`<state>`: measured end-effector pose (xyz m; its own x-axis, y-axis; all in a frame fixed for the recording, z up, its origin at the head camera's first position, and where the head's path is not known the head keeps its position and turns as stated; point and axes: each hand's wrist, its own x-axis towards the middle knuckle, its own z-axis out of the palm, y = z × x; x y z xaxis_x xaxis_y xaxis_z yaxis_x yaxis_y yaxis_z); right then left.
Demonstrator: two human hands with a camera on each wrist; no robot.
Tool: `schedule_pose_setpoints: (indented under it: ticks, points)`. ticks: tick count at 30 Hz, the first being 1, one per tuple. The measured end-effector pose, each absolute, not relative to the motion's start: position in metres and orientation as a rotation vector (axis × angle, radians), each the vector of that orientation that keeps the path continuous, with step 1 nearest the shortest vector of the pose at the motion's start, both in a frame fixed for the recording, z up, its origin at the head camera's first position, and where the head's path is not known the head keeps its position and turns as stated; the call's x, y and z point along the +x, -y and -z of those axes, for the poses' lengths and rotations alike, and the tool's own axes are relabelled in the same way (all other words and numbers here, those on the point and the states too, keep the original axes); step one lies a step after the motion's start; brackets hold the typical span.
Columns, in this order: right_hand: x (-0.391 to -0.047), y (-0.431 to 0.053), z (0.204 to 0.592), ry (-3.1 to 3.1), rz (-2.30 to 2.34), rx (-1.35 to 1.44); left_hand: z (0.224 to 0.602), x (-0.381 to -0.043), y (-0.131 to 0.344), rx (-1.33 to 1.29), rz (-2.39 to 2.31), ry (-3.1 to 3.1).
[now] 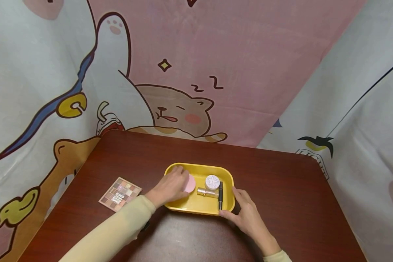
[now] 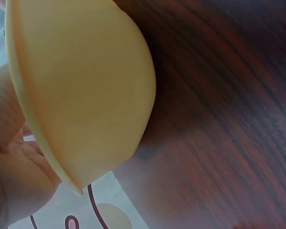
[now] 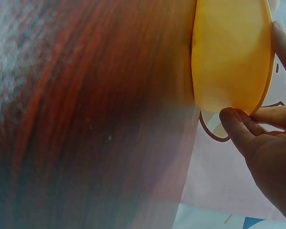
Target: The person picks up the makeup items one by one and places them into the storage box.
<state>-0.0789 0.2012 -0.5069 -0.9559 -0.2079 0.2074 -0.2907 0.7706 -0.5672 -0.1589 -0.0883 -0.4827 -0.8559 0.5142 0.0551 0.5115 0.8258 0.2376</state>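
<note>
In the head view, a yellow tray (image 1: 196, 169) sits on the table. My left hand (image 1: 171, 185) reaches over its left end, thumb and fingers around a pink round item (image 1: 190, 184) that they partly cover. My right hand (image 1: 248, 214) holds the tray's right end, thumb at the near corner and fingers along the side; the right wrist view shows this thumb (image 3: 234, 125) against the tray wall (image 3: 233, 52). Inside the tray lie a round white case with a star (image 1: 212, 182), a small pinkish tube (image 1: 207, 192) and a black pen-like stick (image 1: 220, 196). The left wrist view shows the tray's outer wall (image 2: 86, 90) hiding the left fingertips.
An eyeshadow palette (image 1: 120, 194) lies on the dark wooden table (image 1: 281, 189) left of the tray. A small dark object (image 1: 145, 226) shows partly from under the left sleeve. Patterned cloth (image 1: 232, 72) hangs behind the table and on both sides.
</note>
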Motion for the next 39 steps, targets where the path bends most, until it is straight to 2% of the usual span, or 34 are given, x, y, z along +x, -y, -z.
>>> schedule_pose_setpoints:
  ticks: [39]
  points:
    - [-0.078,-0.202,0.507,2.838,-0.931,0.396,0.493,-0.167,0.072,0.85,-0.329,-2.879]
